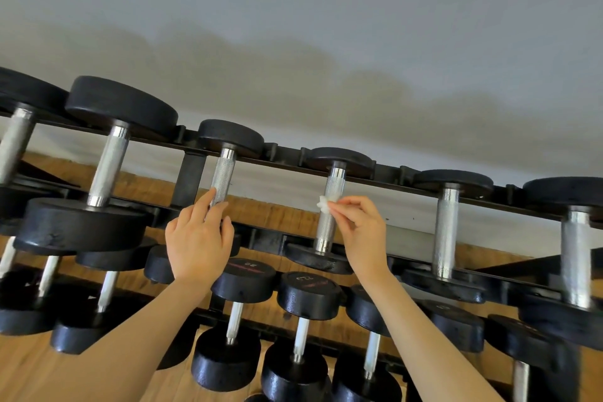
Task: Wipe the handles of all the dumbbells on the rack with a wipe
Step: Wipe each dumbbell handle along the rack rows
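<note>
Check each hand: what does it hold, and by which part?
The right hand pinches a small white wipe by its edge, against a dumbbell handle. The left hand rests its fingers on the neighbouring handle; no firm grip shows.

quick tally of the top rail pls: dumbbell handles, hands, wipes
top-rail dumbbell handles: 6
hands: 2 (left hand, right hand)
wipe: 1
total: 9
</note>
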`<action>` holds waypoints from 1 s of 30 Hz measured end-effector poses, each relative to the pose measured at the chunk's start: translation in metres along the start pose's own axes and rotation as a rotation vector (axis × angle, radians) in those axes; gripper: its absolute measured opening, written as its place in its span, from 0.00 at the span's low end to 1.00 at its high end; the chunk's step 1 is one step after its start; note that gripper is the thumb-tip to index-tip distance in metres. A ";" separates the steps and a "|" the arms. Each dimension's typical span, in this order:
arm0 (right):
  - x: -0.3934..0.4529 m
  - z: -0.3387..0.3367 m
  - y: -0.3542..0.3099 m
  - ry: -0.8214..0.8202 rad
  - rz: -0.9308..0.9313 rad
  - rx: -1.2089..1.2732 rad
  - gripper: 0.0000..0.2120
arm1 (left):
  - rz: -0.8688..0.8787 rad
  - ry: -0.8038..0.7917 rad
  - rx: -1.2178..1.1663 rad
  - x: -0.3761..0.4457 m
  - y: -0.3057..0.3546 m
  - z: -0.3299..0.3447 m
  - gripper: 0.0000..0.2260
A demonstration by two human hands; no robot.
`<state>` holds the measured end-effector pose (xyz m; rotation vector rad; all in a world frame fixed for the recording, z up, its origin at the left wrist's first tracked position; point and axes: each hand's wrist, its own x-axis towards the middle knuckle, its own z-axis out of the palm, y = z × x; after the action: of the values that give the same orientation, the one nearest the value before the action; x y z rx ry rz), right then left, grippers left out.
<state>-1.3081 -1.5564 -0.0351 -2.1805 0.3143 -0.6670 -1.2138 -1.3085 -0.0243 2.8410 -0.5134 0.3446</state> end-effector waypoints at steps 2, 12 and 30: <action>0.007 -0.002 -0.001 0.008 0.039 0.020 0.10 | 0.001 -0.005 0.001 0.000 0.000 0.000 0.21; -0.011 -0.004 -0.001 -0.015 0.168 0.161 0.08 | 0.006 0.009 0.021 0.000 0.001 0.000 0.19; -0.004 -0.003 -0.005 0.017 0.329 0.247 0.08 | -0.009 0.008 0.023 -0.001 0.000 0.001 0.12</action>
<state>-1.3132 -1.5536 -0.0315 -1.8345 0.5557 -0.5096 -1.2149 -1.3086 -0.0254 2.8620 -0.4978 0.3620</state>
